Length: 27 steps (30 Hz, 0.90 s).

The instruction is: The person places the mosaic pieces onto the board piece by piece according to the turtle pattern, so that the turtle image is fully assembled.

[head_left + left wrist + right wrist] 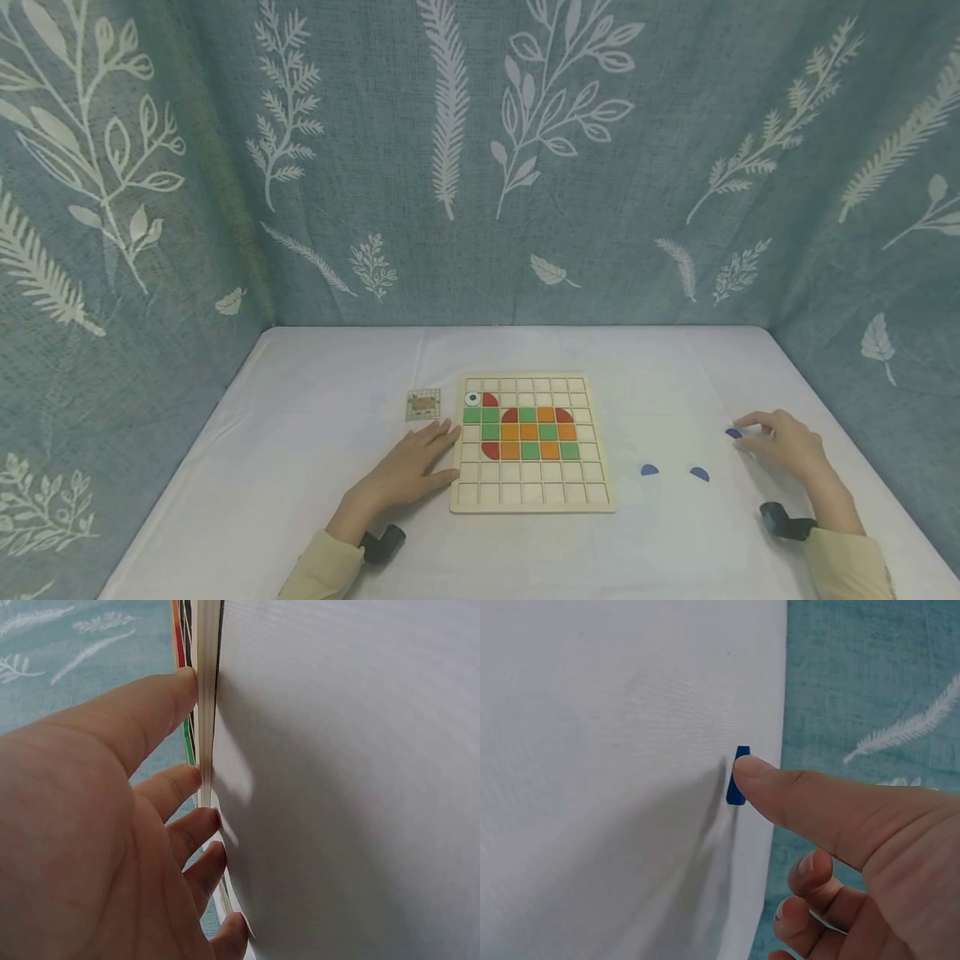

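Note:
In the head view my left hand (411, 462) lies with its fingers extended at the left edge of a wooden grid board (532, 497). The left wrist view shows the thumb and fingertips along the side of that board. Coloured tiles fill part of its grid: green, orange and red pieces plus a white eye tile (472, 399). Far to the right, my right hand (787, 446) pinches a blue half-round tile (739, 776) between thumb and index finger. The thumb overlaps the tile in the right wrist view, where the index finger is hidden behind.
Two more blue half-round tiles, one left (649, 470) and one right (700, 474), lie on the white table (300, 400) between board and right hand. A small picture card (423, 404) lies beside the board's upper left. Patterned blue-green curtains (480, 275) stand around the table.

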### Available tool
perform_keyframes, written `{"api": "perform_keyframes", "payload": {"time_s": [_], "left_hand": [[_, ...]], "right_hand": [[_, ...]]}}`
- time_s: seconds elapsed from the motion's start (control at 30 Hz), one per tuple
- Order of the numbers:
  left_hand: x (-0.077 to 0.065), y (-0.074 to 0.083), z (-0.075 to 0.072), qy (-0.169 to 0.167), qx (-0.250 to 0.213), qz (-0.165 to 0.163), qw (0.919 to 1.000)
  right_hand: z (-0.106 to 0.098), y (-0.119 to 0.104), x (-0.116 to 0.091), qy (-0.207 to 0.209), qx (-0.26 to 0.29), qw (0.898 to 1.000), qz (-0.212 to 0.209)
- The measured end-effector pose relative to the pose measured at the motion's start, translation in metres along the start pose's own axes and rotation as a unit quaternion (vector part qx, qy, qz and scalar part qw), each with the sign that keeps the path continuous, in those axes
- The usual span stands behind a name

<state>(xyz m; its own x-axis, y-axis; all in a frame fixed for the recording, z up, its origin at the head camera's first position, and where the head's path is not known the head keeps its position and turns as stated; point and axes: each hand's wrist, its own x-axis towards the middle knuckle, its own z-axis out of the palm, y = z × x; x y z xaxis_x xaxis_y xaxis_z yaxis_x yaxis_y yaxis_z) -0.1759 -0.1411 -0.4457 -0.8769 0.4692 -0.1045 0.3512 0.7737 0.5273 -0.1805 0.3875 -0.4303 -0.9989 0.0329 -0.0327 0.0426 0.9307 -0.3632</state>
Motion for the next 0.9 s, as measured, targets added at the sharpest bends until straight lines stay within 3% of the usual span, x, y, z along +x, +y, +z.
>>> {"api": "perform_keyframes", "payload": {"time_s": [0.33, 0.9], "left_hand": [[0.001, -0.003, 0.002, 0.002, 0.009, 0.004, 1.0], [0.002, -0.002, 0.002, 0.005, 0.01, -0.003, 0.9999]], "right_hand": [[0.005, 0.002, 0.001, 0.001, 0.002, 1.0, 0.016], [0.006, -0.011, 0.001, 0.022, 0.002, 1.0, 0.0]]}}
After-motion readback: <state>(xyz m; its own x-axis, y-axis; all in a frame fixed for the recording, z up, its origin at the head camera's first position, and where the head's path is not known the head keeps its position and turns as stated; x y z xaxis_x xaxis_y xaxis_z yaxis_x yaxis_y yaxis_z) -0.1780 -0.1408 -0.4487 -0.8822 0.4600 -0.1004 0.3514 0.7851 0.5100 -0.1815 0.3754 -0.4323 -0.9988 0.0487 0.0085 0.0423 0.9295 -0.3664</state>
